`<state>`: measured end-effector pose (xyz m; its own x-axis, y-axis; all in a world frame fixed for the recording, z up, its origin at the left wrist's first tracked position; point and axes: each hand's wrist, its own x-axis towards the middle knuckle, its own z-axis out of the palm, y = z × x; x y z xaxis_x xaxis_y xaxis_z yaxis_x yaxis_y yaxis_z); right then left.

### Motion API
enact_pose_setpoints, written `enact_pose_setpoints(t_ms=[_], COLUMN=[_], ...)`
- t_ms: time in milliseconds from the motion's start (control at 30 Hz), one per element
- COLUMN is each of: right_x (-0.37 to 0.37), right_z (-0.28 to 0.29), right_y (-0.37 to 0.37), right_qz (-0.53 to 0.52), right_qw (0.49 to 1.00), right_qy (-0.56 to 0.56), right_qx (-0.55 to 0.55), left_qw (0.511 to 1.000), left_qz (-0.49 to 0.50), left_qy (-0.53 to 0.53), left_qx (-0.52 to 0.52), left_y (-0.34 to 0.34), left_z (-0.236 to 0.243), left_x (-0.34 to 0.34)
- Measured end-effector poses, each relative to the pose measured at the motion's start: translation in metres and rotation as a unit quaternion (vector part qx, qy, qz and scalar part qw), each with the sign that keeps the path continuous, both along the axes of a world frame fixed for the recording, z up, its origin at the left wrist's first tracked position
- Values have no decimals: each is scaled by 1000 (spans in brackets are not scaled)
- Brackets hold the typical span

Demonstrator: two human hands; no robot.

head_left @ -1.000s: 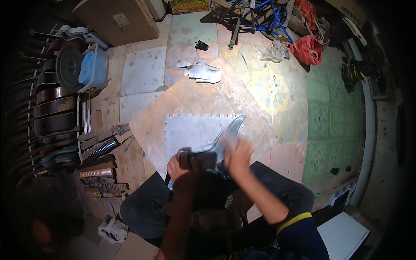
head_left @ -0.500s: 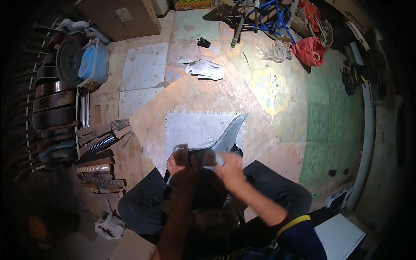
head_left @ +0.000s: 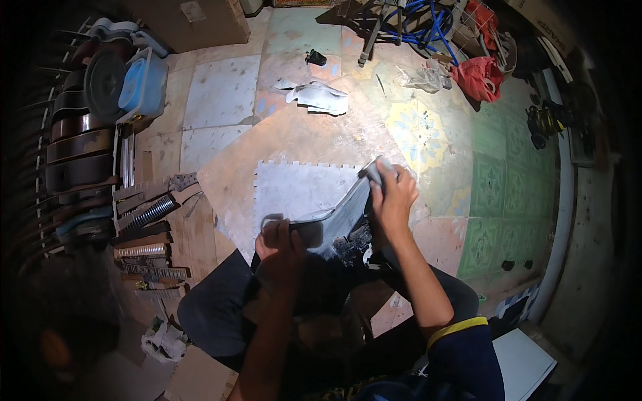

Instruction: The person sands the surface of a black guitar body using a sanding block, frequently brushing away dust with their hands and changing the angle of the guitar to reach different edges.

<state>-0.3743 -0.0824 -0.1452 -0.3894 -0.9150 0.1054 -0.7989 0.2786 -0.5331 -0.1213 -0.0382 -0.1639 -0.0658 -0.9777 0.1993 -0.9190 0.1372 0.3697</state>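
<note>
- And here is the curved dark grey piece (head_left: 349, 212), out in front of the lap between the two bent knees (head_left: 217, 307), its pointed horn angled away and to the right.
- The left hand (head_left: 275, 244) clasps the piece's left edge, fingers curled over it (deep shade swallows part of this grip).
- Over on the far side, the right hand (head_left: 398, 195) grasps a small grey block (head_left: 378, 170), pressed up close by the horn's tip; whether the block's face touches it, I cannot tell.
- Beneath the horn spreads a pale mat (head_left: 294, 184) with toothed edges, lying on a brown board (head_left: 244, 157) on the tiled floor (head_left: 221, 90).
- Beyond the board's middle we have a crumpled white cloth or paper (head_left: 321, 97), and past that a small black cup (head_left: 315, 59) tipped over.
- To the left, a row of guitars (head_left: 80, 150) stands packed tight, a blue tub (head_left: 150, 87) beside it.
- Up at the far right, a red bag (head_left: 478, 79) slumps near tangled blue tubing (head_left: 436, 30).
</note>
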Motion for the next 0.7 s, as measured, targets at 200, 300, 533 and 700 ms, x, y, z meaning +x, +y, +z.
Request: enact_pose_setpoints(t_ms=[200,300,533,700], right_x=[82,25,93,2], right_z=[-20,-14,-7,-13], right_y=[112,44,102,13], right_qz=[241,145,165,61], right_qw=[970,985,986,994], right_qy=[7,80,-11,89], right_qx=[28,37,17,31], left_qw=[1000,1000,1000,1000], left_qz=[-17,8,-9,-4], left_qy=[-14,-4,-3,10], left_qx=[19,9,14,11], left_y=[-3,1,-5,-5], left_z=[0,-1,-1,4], left_x=[-5,-6,-6,-4])
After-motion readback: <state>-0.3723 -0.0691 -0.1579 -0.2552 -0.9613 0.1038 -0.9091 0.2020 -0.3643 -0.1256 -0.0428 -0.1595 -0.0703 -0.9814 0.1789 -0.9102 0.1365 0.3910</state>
